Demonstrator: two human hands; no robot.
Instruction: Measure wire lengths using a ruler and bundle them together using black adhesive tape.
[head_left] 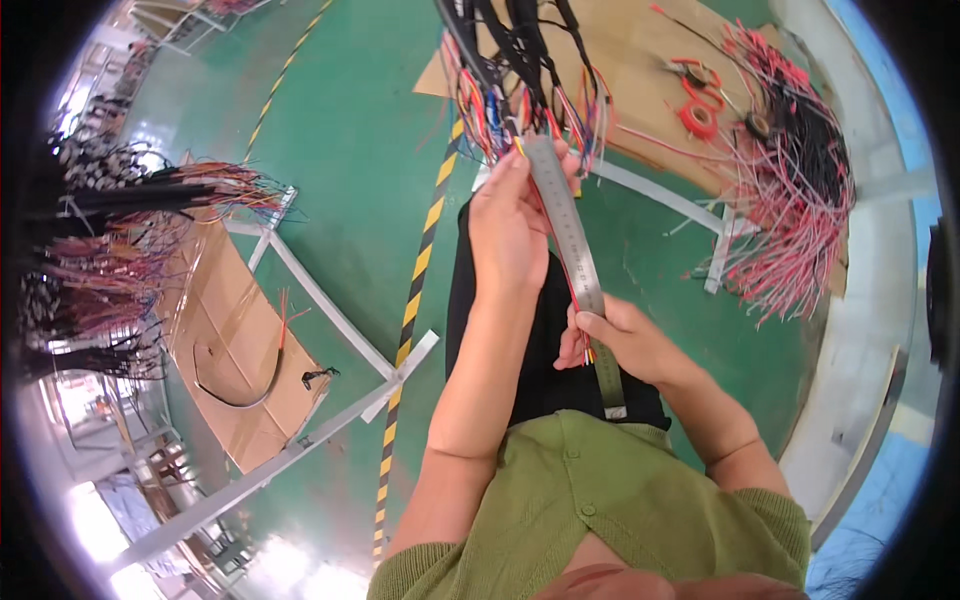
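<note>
A long steel ruler [566, 225] slants between my two hands, its lower end reaching toward my lap. Its upper end and some thin wires are pinched in my left hand [508, 230]. My right hand [625, 340] is closed around the ruler lower down, thumb on top. Several coloured wires [588, 354] run along the ruler's left edge, and their tips stick out below my right thumb. Just beyond my left hand hangs a bundle of black-sleeved cables [520, 50] with loose coloured wire ends.
On a cardboard-topped bench [620, 60] lie red-handled tools [700, 115] and a large pile of red and pink wires [790, 190]. At left, cable bundles [120, 200] and a cardboard sheet [230, 370] rest by a metal frame [330, 310]. Striped tape [412, 330] marks the green floor.
</note>
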